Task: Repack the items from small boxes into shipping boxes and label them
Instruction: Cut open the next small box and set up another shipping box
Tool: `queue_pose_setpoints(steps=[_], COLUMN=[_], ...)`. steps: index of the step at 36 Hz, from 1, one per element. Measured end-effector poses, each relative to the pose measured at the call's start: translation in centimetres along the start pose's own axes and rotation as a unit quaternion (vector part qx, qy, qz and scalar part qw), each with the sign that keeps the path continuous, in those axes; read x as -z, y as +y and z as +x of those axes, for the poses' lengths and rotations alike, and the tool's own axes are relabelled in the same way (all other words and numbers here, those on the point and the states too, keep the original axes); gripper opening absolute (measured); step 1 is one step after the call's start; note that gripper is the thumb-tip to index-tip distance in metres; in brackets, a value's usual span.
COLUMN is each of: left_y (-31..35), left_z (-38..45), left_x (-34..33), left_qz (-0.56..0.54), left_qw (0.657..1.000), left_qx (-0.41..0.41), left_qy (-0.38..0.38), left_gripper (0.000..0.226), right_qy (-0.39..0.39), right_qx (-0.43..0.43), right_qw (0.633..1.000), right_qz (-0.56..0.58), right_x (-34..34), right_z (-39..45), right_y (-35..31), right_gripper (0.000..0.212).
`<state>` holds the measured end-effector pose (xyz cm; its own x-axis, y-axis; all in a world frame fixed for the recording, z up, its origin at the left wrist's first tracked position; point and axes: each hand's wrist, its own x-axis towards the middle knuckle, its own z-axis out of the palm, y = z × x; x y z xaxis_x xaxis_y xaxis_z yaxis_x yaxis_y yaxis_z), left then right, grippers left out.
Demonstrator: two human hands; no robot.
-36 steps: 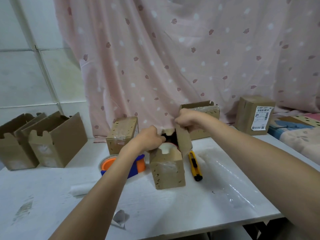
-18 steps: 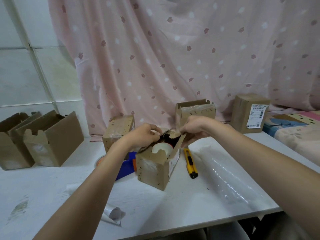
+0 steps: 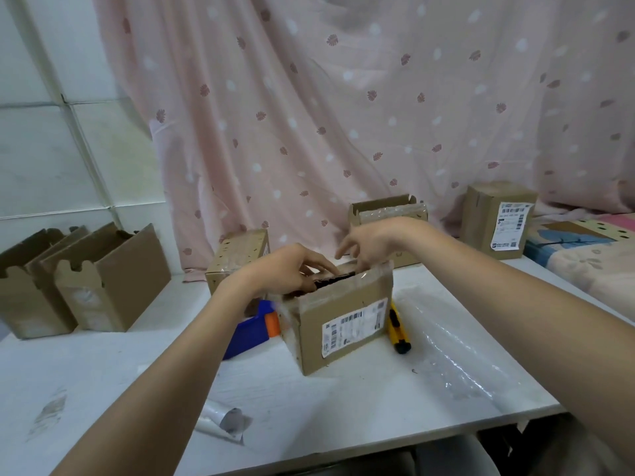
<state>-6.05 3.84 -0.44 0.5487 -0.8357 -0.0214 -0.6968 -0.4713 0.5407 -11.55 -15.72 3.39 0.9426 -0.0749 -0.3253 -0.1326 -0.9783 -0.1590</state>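
A small brown cardboard box [image 3: 340, 324] stands in the middle of the white table [image 3: 103, 372], its white barcode label facing me. Its top is nearly closed, with a dark gap showing between the flaps. My left hand [image 3: 292, 269] lies on the top, fingers stretched flat over a flap. My right hand [image 3: 371, 242] hovers over the box's far edge with relaxed fingers pointing left, holding nothing. Whatever is inside the box is hidden.
A blue and orange tape dispenser [image 3: 254, 324] sits left of the box, a yellow utility knife [image 3: 397, 333] and clear bubble wrap [image 3: 453, 341] to its right. Behind are a taped box [image 3: 240, 259], an open box [image 3: 388, 211] and a labelled box [image 3: 498, 218]. Open cartons [image 3: 103, 280] stand far left.
The box has been turned so its label side faces me. Its flaps have come down over the white roll inside. My right hand has let go of the flap.
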Motion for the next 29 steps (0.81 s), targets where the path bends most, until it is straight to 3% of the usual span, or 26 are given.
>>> queue_pose_setpoints(steps=[3, 7, 9, 13, 17, 21, 24, 29], left_y=[-0.3, -1.0, -0.7, -0.1, 0.4, 1.4, 2.6, 3.7], left_z=[0.7, 1.2, 0.7, 0.2, 0.1, -0.3, -0.5, -0.8], left_x=[0.0, 1.0, 1.8, 2.4, 1.4, 0.8, -0.1, -1.7], left_qz=[0.011, 0.032, -0.015, -0.032, -0.006, 0.001, -0.040, -0.152], left_qw=[0.999, 0.994, 0.987, 0.945, 0.927, 0.932, 0.944, 0.959], left_qx=[-0.039, -0.020, -0.012, 0.032, 0.088, 0.145, 0.199, 0.212], left_qy=[0.016, 0.102, 0.162, 0.323, 0.363, 0.331, 0.260, 0.109], left_gripper=[0.041, 0.020, 0.009, 0.022, 0.024, 0.031, 0.054, 0.078], right_qy=[-0.014, 0.023, 0.023, 0.013, 0.007, -0.030, -0.070, -0.063], right_qx=[-0.020, -0.026, -0.035, -0.055, -0.092, -0.133, -0.175, -0.187], right_qw=[1.000, 0.999, 0.999, 0.998, 0.995, 0.991, 0.982, 0.980], right_qz=[-0.011, -0.001, 0.016, 0.024, 0.031, 0.011, 0.001, 0.014], right_x=[-0.2, -0.9, -0.9, -0.7, -0.8, -0.8, -1.0, -1.6], right_z=[0.4, 0.8, 0.6, 0.3, 0.4, 0.0, 0.2, 0.6], right_y=[0.2, 0.8, 1.0, 0.6, -0.3, -1.4, -2.2, -3.3], right_gripper=[0.056, 0.032, 0.025, 0.024, 0.030, 0.040, 0.055, 0.050])
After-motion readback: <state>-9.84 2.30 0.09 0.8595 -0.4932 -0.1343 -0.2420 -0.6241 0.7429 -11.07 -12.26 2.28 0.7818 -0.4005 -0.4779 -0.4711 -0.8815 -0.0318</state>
